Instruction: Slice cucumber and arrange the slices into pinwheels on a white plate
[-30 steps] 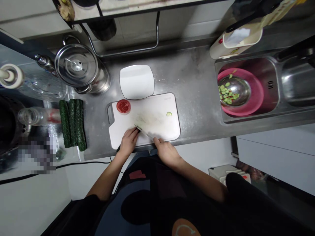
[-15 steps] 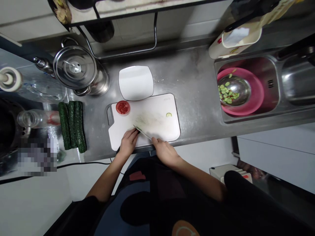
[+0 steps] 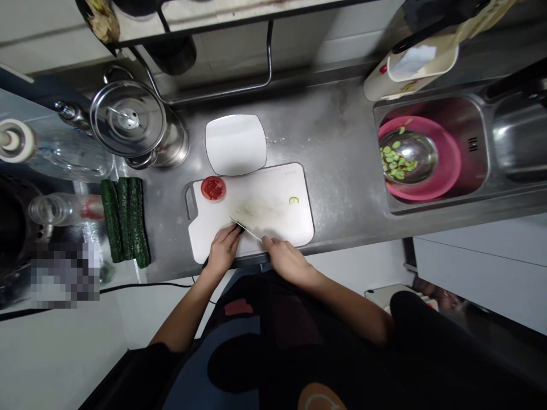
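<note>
My right hand [image 3: 287,259] is closed around the handle of a kitchen knife [image 3: 250,231], whose thin blade points up and left over the cutting board [image 3: 265,185]. Beside the blade my left hand [image 3: 224,248] presses its bent fingers on a dark green piece of cucumber [image 3: 241,229], mostly hidden by fingers and knife. A pale green cucumber slice [image 3: 294,200] lies apart on the board's right side. Near the upper left corner of the board sits a small red dish [image 3: 213,188] with red contents. Greenish wet marks show in the board's middle.
A white plate [image 3: 236,144] stands just behind the board. Several whole cucumbers [image 3: 123,219] lie to the left, near a lidded steel pot [image 3: 128,118]. In the sink [image 3: 472,165] at right, a pink basin [image 3: 448,162] holds a metal bowl [image 3: 421,151] with green slices.
Both hands and the knife stay almost where they were; the blade appears turned slightly more edge-on. The rest of the scene shifts only a little with the camera.
</note>
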Motion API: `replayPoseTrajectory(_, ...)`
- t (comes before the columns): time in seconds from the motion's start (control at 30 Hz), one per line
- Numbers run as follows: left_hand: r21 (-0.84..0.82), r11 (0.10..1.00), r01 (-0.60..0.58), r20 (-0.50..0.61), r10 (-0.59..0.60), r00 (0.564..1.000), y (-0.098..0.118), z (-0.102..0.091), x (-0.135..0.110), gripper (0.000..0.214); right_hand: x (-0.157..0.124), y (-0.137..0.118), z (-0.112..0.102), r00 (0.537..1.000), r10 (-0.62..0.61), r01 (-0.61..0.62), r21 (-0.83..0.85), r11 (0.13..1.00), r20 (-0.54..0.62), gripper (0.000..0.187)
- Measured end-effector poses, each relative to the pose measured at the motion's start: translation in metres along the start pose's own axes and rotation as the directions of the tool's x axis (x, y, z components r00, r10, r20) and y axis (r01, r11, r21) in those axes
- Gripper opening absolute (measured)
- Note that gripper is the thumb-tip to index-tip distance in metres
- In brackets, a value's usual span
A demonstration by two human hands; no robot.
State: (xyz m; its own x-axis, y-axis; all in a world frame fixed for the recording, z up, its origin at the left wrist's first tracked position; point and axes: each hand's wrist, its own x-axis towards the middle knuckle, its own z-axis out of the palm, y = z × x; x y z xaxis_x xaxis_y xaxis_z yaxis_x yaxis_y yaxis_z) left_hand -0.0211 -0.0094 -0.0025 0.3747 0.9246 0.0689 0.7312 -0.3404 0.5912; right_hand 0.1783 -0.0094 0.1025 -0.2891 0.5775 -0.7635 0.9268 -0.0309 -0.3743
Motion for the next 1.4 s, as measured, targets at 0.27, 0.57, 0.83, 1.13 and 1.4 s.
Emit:
replayPoseTrajectory(0.27,0.008,0.999,-0.041,-0.024,0.041,0.999,0.000,-0.001,0.001,0.026,0.004,-0.005,-0.001,1.000,0.011,-0.011,-0.018,1.000,0.002,0.039)
replayPoseTrajectory(0.57,0.006,1.000,-0.023,-0.006,0.024,1.000,-0.001,-0.001,0.001,0.027,0.022,-0.008,0.010,0.999,0.012,-0.012,0.004,1.000,-0.032,0.038)
replayPoseTrajectory(0.83,0.016,1.000,-0.021,-0.030,0.021,0.999,0.000,0.000,-0.001,0.027,0.014,0.001,0.008,0.999,0.030,-0.029,0.028,0.999,-0.033,0.037)
replayPoseTrajectory(1.13,0.037,0.999,0.001,-0.038,0.000,0.999,0.001,0.001,-0.002,0.027,-0.015,-0.005,0.014,0.996,0.084,-0.084,0.004,0.996,-0.009,0.038)
replayPoseTrajectory(1.4,0.009,1.000,-0.008,-0.026,0.008,1.000,0.001,0.000,-0.001,0.026,-0.012,-0.003,0.015,0.996,0.086,-0.086,0.005,0.996,-0.008,0.037)
